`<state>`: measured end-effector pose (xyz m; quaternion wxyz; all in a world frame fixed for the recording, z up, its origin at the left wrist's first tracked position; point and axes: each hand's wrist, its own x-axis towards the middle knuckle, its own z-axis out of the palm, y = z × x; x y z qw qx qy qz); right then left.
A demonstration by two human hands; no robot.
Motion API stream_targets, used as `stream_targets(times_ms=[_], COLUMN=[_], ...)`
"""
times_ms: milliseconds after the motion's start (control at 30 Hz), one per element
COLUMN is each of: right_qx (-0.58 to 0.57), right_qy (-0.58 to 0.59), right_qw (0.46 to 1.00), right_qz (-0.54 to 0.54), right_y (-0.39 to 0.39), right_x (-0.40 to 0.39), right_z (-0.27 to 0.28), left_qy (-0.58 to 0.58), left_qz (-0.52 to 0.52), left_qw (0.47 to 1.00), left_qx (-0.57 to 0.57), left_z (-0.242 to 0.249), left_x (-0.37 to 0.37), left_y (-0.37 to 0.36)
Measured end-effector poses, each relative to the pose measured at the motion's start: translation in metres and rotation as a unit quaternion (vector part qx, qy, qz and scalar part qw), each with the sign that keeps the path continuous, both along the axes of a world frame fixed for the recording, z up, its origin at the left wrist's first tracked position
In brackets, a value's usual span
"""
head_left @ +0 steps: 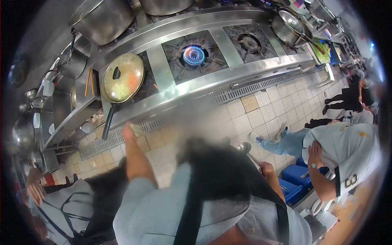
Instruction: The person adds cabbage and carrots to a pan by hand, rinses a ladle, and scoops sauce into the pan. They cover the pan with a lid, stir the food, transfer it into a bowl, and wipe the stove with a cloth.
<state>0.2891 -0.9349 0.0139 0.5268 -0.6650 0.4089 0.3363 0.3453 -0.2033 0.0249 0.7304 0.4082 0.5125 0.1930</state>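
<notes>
My left hand (129, 134) is closed on a pale folded cloth (138, 129), just right of the black handle of a frying pan (108, 122) and apart from it. A steamed-up glass lid (123, 77) covers the pan, with green and orange food blurred beneath it. The pan sits at the left front of the steel stove (179, 90). My right hand (268, 170) grips the handle of a metal ladle (244, 147), held low over the floor at my right side. Blue flame burns on the bare middle burner (193, 55).
Large steel pots (104, 22) stand behind the pan. An unlit burner (249, 43) and more pots (288, 28) are to the right. Wooden chopsticks (89, 81) lie at the left. One person (343, 145) stands close on my right, another (77, 204) on my left. Blue bins (295, 176) are nearby.
</notes>
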Motion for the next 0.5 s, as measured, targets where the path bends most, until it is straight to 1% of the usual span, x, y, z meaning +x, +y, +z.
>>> stream_targets(times_ms=[67, 100, 133, 200, 233, 267, 300, 333, 400, 433, 467, 500], right_qx=[0.007, 0.006, 0.001, -0.005, -0.017, -0.029, -0.029, -0.032, -0.037, -0.037, -0.037, -0.050], right_qy=[-0.012, -0.013, -0.002, 0.008, 0.015, 0.026, 0.025, 0.013, 0.000, -0.016, -0.030, -0.046], right_qw=[1.000, 1.000, 1.000, 1.000, 1.000, 0.999, 0.999, 0.999, 0.999, 0.999, 0.999, 0.997], right_qz=[0.006, -0.003, -0.003, -0.009, -0.018, -0.026, -0.030, -0.019, -0.010, -0.019, -0.025, -0.029], right_y=[-0.005, -0.006, -0.002, 0.009, 0.013, 0.016, 0.017, 0.018, 0.019, 0.025, 0.032, 0.039], right_x=[-0.003, -0.003, -0.001, 0.004, 0.009, 0.011, 0.013, 0.014, 0.020, 0.025, 0.031, 0.037], right_z=[-0.003, -0.001, 0.008, 0.024, 0.030, 0.033, 0.032, 0.031, 0.035, 0.042, 0.053, 0.066], left_qy=[0.028, 0.041, 0.040, 0.061, 0.065, 0.065, 0.181, 0.290, 0.228, 0.259, 0.289, 0.188], left_qz=[-0.010, -0.030, -0.038, -0.018, -0.075, -0.079, -0.160, -0.236, -0.289, -0.305, -0.320, -0.449], left_qw=[0.996, 0.996, 0.996, 0.981, 0.968, 0.968, 0.911, 0.823, 0.875, 0.876, 0.874, 0.840], left_qx=[0.086, 0.076, 0.075, 0.183, 0.230, 0.230, 0.335, 0.428, 0.314, 0.269, 0.223, 0.238], left_z=[0.006, -0.022, -0.012, 0.008, -0.019, -0.049, -0.078, -0.098, -0.117, -0.083, -0.037, -0.083], left_x=[0.004, 0.003, 0.006, 0.010, 0.002, -0.006, -0.010, -0.010, -0.004, 0.011, 0.026, 0.030], left_y=[0.000, 0.022, 0.010, -0.012, 0.001, 0.014, 0.024, 0.027, 0.003, -0.040, -0.082, -0.079])
